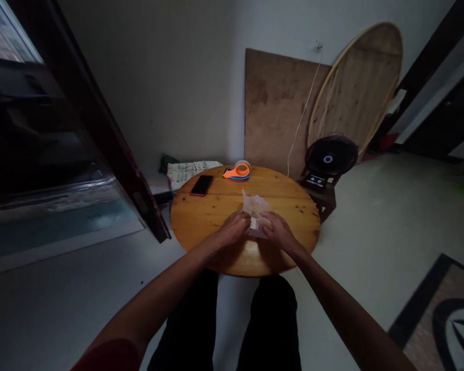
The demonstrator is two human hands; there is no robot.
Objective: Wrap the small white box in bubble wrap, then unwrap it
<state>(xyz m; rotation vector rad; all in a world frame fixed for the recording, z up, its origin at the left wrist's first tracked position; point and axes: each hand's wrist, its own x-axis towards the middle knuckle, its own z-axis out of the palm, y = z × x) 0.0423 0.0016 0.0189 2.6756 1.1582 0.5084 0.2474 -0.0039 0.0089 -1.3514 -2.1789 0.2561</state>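
A clear plastic bag (254, 205) with something small and pale inside lies on the round wooden table (201, 216). My left hand (235, 228) and my right hand (278, 232) meet at the bag's near end, fingers curled and pinched on the plastic. The bag's far end sticks up past my fingers. What my fingertips cover is hidden.
An orange and blue tape dispenser (237, 171) and a dark phone with a red edge (201, 185) sit at the table's far side. A small fan (330, 157) stands on a stool to the right. Boards lean on the wall. A dark door (112, 139) is left.
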